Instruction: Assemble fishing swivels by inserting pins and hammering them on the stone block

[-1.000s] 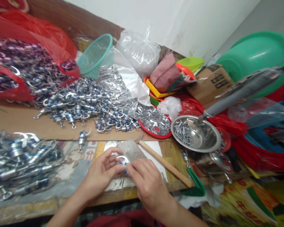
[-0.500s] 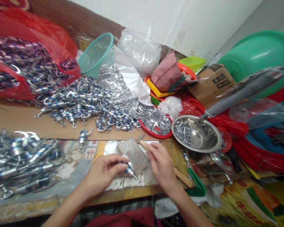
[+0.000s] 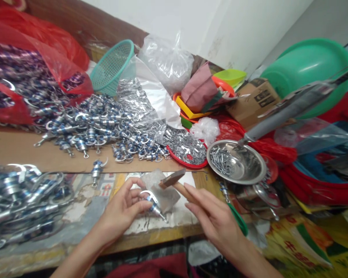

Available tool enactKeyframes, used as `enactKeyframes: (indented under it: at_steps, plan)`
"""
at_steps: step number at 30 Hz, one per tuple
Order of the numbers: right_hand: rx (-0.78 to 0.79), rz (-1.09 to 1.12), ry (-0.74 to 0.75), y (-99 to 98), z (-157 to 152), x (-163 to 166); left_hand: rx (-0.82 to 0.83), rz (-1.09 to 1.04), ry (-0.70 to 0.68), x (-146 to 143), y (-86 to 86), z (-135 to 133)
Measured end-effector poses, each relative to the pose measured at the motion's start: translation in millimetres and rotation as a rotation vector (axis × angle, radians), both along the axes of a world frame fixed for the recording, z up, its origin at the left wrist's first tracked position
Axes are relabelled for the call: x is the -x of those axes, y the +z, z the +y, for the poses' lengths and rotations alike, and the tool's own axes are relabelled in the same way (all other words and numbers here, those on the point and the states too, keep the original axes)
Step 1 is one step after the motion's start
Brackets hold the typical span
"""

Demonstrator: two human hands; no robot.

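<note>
My left hand (image 3: 120, 208) holds a small silver metal fitting with blue bands (image 3: 154, 207) between thumb and fingers. A curved white-silver lever shows at its upper end, and its ring end points down to the right. Behind the fitting lies a grey stone-like block (image 3: 164, 193) on a white sheet (image 3: 178, 216). In my right hand (image 3: 216, 214) is a small hammer (image 3: 174, 179), gripped by its wooden handle, its dark head over the block's upper right part and apart from the fitting.
Similar fittings lie in a pile (image 3: 92, 123) on cardboard and in a nearer heap (image 3: 26, 204) at left. One fitting (image 3: 96, 172) stands alone. A red tray (image 3: 188, 152) holds small metal pieces; a steel bowl (image 3: 249, 166) holds pins. A grey tool (image 3: 284, 112) hangs above it.
My right hand has moved right and lower, and the hammer has turned so its head shows more fully. My left fingers have spread a little, and the fitting's lever now shows. The view has shifted slightly.
</note>
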State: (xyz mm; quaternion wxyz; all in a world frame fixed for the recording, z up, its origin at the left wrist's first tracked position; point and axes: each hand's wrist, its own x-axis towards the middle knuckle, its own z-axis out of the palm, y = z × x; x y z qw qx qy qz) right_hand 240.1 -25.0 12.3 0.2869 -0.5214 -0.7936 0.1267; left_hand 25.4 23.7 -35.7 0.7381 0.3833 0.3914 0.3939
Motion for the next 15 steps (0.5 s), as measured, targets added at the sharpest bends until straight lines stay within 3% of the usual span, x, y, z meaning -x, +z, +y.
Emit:
enactKeyframes:
  at_steps: [3,7,11,15]
  plan:
    - [-0.134,-0.066,0.046,3.7,-9.1,7.5,0.012,0.000,0.024,-1.0,-0.3,0.7]
    - [0.006,-0.266,0.073,-3.3,-8.9,12.9,0.018,0.030,0.052,-2.1,1.9,0.8]
    - [-0.083,-0.257,0.061,-6.8,-14.0,13.3,0.026,0.040,0.060,-2.8,3.7,0.5]
    - [-0.011,-0.255,0.066,-7.6,-19.2,8.9,0.025,0.054,0.082,-2.7,2.4,0.8]
